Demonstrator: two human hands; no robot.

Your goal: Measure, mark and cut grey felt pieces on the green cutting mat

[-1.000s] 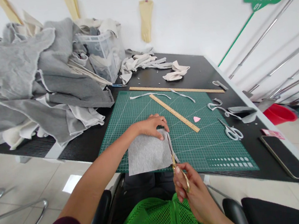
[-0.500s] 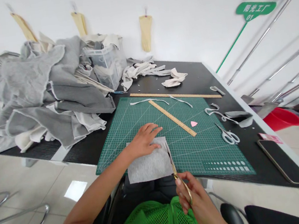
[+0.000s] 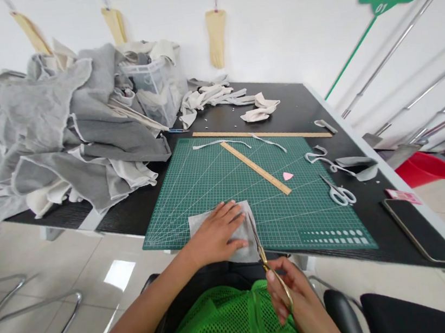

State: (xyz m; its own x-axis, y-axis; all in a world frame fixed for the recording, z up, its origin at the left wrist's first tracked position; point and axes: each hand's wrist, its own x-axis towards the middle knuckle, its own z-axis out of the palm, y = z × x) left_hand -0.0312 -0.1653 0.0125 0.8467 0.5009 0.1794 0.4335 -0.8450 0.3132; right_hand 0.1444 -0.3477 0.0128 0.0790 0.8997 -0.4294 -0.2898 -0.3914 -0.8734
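A piece of grey cloth [image 3: 213,217] lies over the near edge of the green cutting mat [image 3: 208,182], partly overhanging it. My left hand [image 3: 218,233] rests flat on the cloth with its fingers stretched out. Gold-handled scissors [image 3: 263,254] are in my right hand [image 3: 289,286], their blades along the right edge of the cloth. Part of the cloth is hidden under my left hand. On the mat beyond are a short wooden ruler [image 3: 256,167], a pink chalk piece [image 3: 288,176] and thin cloth strips [image 3: 219,143].
White scissors [image 3: 339,194] lie at the mat's right edge, with a phone [image 3: 422,230] farther right. A long wooden ruler [image 3: 261,134] spans the mat's far edge. Heaped grey cloth [image 3: 45,124] and a clear plastic bin [image 3: 155,90] stand at the left.
My left hand has come down from the cloth's upper part to lie flat on its middle. The scissors stay at the right edge of the cloth. The view has shifted slightly.
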